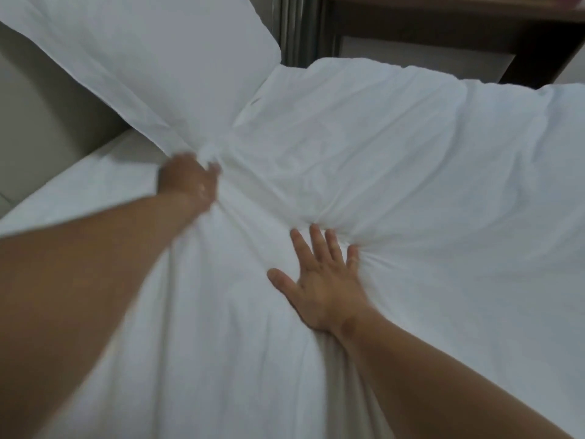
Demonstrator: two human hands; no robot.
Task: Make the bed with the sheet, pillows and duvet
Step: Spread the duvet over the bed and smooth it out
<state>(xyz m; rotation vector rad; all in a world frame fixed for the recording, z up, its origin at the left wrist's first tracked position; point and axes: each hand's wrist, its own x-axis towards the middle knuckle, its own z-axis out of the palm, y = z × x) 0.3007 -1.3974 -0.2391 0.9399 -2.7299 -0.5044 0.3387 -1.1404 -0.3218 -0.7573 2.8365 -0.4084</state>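
Far left: sheet (79, 188) laid, partly bare. Then left hand (190, 179), blurred, clamped on corner of pillow (142, 58) at head end. Further right, well apart: right hand (323, 280) flat, fingers spread, pressing rumpled duvet (395, 153). Probably late: only pillow-setting and smoothing left; other pillows not seen.

Lighting's pretty dim and flat here, soft indoor light with a cool grey-blue cast over the white duvet (380, 160). No hard shadows, just gentle shading in the creases and a darker fold beside the right hand (323, 289), which is reasonably sharp. The left hand (188, 182) is smeared by motion blur, fingers basically unreadable. Whole frame is a bit soft. Wide-angle stretch bends things at the edges, and the dark wood furniture (443, 30) past the far corner of the bed (82, 188) is murky.
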